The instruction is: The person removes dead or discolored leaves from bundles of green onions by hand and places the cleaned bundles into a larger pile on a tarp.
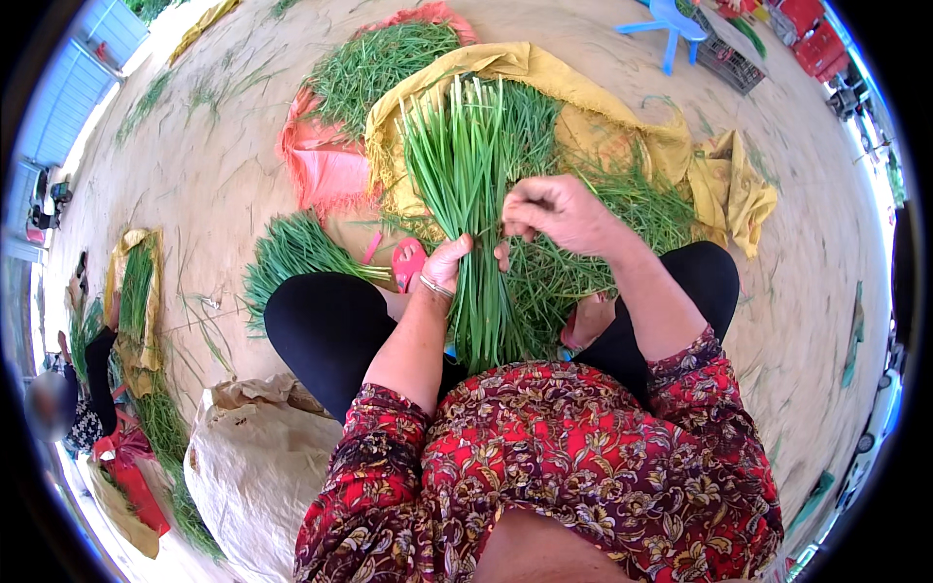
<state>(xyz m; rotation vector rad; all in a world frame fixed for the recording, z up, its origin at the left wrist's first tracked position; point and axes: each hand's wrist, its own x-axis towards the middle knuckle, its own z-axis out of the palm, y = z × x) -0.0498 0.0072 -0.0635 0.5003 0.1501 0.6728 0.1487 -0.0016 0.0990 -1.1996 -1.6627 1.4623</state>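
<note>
A thick bundle of garlic chives point(455, 160) stands lengthwise between my knees, its pale ends pointing away from me. My left hand point(450, 263) is wrapped round its middle, with fingertips showing on the right side. My right hand point(556, 214) is raised just right of the bundle, its fingers curled into a pinch. Whatever those fingers may hold is too small to make out. Beneath and beyond the bundle, more loose chives point(530, 126) lie on a yellow woven sack point(622, 121).
A heap of greens point(379, 73) rests on a pink sack point(326, 165) at the far side. Another chive bunch point(301, 257) lies by my left knee, near a white sack point(253, 476). A blue stool point(666, 27) stands far right. Another person point(83, 398) sits at far left.
</note>
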